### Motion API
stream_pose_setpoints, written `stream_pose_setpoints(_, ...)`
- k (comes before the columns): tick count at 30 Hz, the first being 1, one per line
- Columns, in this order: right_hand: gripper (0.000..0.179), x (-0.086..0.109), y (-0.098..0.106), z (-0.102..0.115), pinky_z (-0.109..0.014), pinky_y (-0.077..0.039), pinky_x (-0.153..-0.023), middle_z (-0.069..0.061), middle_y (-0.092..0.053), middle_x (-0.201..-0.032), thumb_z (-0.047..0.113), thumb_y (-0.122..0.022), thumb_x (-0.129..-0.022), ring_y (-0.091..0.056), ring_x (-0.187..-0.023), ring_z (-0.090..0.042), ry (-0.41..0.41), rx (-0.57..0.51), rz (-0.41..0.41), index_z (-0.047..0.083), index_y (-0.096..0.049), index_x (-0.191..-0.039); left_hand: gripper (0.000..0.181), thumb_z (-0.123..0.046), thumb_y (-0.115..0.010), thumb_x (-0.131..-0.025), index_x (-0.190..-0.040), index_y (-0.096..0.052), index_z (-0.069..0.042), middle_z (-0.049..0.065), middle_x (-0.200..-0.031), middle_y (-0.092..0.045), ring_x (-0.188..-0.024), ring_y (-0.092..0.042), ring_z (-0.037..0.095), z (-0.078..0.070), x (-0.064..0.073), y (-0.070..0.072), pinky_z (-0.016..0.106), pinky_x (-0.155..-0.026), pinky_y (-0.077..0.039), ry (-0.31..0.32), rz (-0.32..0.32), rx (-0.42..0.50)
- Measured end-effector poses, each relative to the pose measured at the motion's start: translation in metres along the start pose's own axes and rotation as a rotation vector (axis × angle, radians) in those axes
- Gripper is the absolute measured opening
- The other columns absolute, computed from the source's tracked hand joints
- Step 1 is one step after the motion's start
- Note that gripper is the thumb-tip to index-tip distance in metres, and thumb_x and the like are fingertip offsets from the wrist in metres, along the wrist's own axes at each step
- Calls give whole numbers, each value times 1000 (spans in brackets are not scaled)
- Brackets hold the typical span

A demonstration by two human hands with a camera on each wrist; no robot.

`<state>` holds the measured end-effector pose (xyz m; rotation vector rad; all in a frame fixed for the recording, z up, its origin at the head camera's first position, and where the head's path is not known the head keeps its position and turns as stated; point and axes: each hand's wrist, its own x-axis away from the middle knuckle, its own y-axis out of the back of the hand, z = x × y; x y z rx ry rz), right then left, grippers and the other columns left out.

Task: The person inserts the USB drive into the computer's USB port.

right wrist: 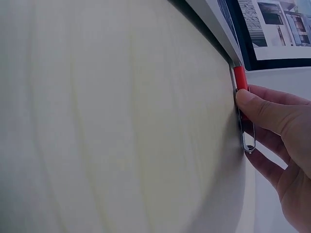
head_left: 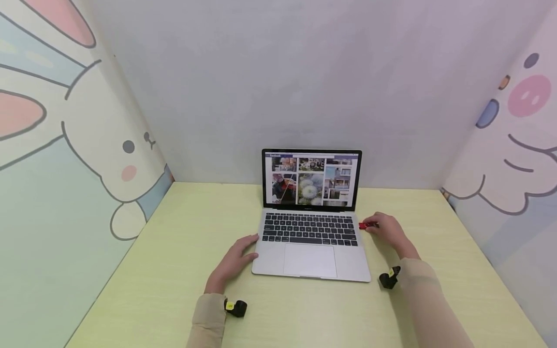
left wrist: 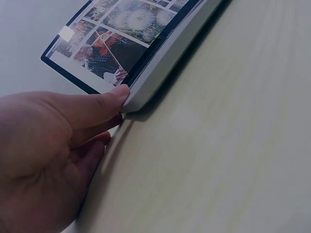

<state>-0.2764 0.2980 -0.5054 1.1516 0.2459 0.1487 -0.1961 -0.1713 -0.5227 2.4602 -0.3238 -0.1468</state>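
An open silver laptop [head_left: 309, 261] stands on the table, its lit screen [head_left: 311, 180] showing a page of photos. My right hand [head_left: 389, 233] pinches a red USB flash drive [right wrist: 239, 76] between thumb and fingers at the laptop's right side. The drive has a metal swivel cover [right wrist: 253, 131]. One end of it meets the laptop's edge; how far it sits in a port cannot be made out. On the opposite side, my left hand [head_left: 235, 261] rests against the laptop's left edge. Its thumb [left wrist: 109, 99] touches that edge with fingers fairly straight.
The pale yellow table [head_left: 174, 270] reaches back to a plain grey wall [head_left: 304, 72]. Side walls with a painted rabbit [head_left: 100, 145] and pig [head_left: 505, 154] stand left and right. Each wrist wears a small black camera [head_left: 238, 308].
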Motion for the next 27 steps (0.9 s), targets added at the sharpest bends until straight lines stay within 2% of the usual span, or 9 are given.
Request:
stream_pose_setpoints(10,21,-2,-3,6,-48,-54,-78,-15,-68,-90,6,-73,-83,-61,-82,-27,-26,-31,8,-1,-73,-103,54,-13,-64,-91,-143,-47,-7,16,-150,-43,-142,-34,38,0,1,1,54,-120,-25,-3,-3,-2)
stream_pose_setpoints(14,22,-3,-5,6,-51,-54,-83,-18,-69,-95,6,-72,-84,-63,-87,-31,-49,-66,5,-1,-73,-105,54,-13,-64,-92,-143,-47,-8,14,-151,-43,-143,-34,36,0,0,1,53,-121,-24,9,-9,3)
stream_pose_setpoints(20,29,1,-9,-1,-57,-49,-96,-24,-65,-115,10,-69,-88,-59,-107,-40,-136,-216,11,0,-68,-115,54,-13,-64,-92,-143,-47,-9,14,-151,-43,-144,-33,35,1,-1,0,52,-122,-23,18,-1,15)
stream_pose_setpoints(27,48,18,-3,-10,-59,-38,-110,-27,-52,-138,24,-63,-94,-46,-129,-45,-255,-373,24,0,-53,-135,54,-16,-63,-93,-144,-46,-10,13,-151,-42,-143,-34,36,4,-4,-2,54,-121,-24,29,11,9)
